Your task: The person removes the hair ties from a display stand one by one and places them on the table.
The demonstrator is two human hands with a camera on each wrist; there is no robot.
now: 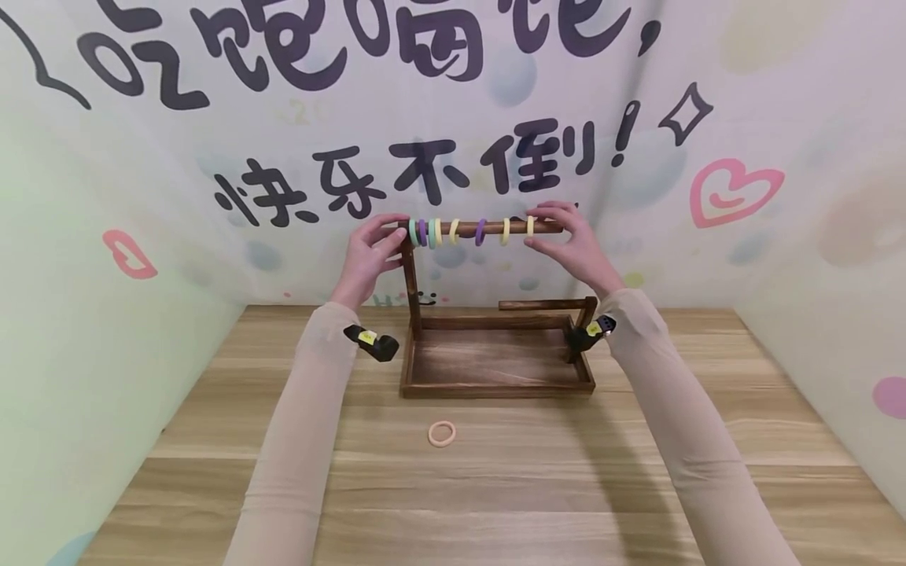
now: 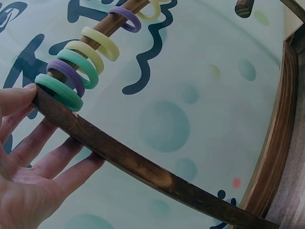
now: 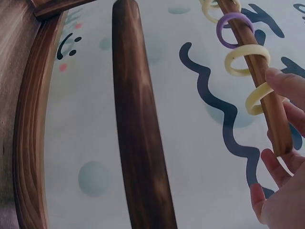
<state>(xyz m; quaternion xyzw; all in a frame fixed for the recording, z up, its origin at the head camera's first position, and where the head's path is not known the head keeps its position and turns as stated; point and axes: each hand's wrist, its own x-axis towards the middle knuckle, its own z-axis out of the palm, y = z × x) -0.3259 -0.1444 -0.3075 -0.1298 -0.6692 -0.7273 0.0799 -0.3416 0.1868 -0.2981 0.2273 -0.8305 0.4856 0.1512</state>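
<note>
A dark wooden stand carries an upper rod (image 1: 517, 228) with several green, purple and yellow rings threaded on it. At the top of the left upright (image 2: 143, 171), my left hand (image 1: 364, 259) grips the wood, thumb on one side and fingers spread along the other. Close by sits the outermost green ring (image 2: 59, 90). My right hand (image 1: 576, 245) is at the rod's free end, pinching a yellow ring (image 3: 254, 101) between thumb and fingers around the rod. Another yellow ring (image 3: 233, 62) and a purple ring (image 3: 224, 31) hang further along, spaced apart.
The stand's base is a shallow wooden tray (image 1: 495, 391) on the wood-grain table (image 1: 510, 487). A shorter, lower rod (image 1: 534, 305) projects from its right side. One peach ring (image 1: 431, 435) lies on the table before the tray. A printed wall cloth (image 1: 453, 275) hangs behind.
</note>
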